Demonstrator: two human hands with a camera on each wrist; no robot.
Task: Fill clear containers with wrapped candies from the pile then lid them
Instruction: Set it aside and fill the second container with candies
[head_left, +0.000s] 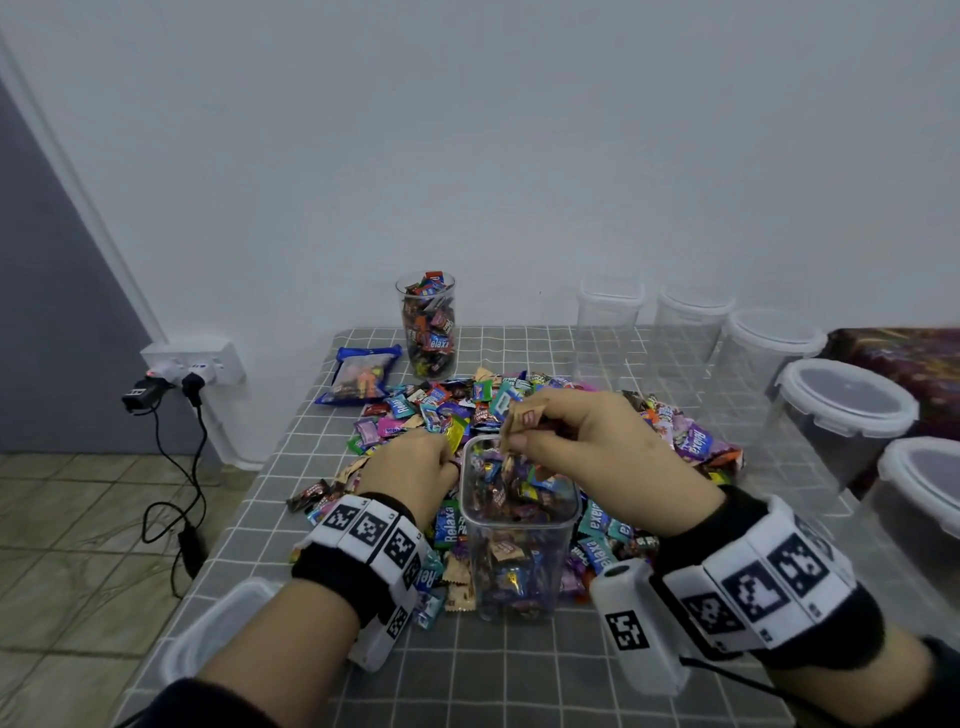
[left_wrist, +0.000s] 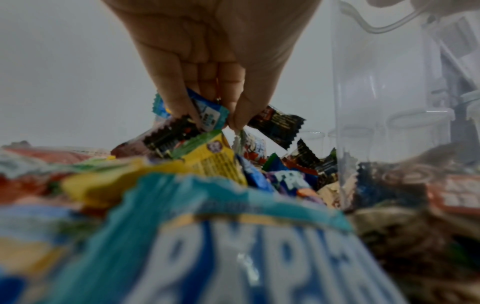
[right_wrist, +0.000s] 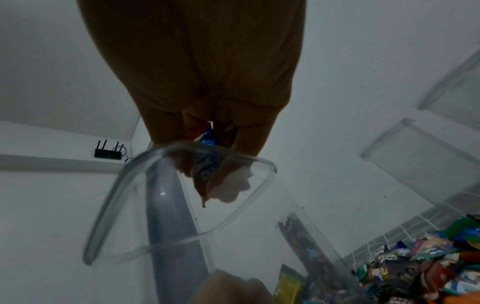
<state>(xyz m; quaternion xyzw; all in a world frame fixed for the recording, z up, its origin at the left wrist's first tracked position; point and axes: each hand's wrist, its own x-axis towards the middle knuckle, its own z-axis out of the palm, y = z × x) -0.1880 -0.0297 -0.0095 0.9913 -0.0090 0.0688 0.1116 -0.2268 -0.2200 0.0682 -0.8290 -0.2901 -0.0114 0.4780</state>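
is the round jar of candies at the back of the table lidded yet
No, the round jar stands open in the head view, with wrapped candies poking above its rim.

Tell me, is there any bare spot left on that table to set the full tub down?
Yes: the checked cloth is bare along the near edge, in front of the open tub, and at the far left by the blue bag. The candy pile crowds the middle; lidded containers line the right.

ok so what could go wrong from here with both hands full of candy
The right hand holds its candies over the container's far rim, so some may drop outside. The container stands among loose candies in the pile, so a knock from either wrist might tip it. The left hand only pinches its wrappers by the edges; one could slip.
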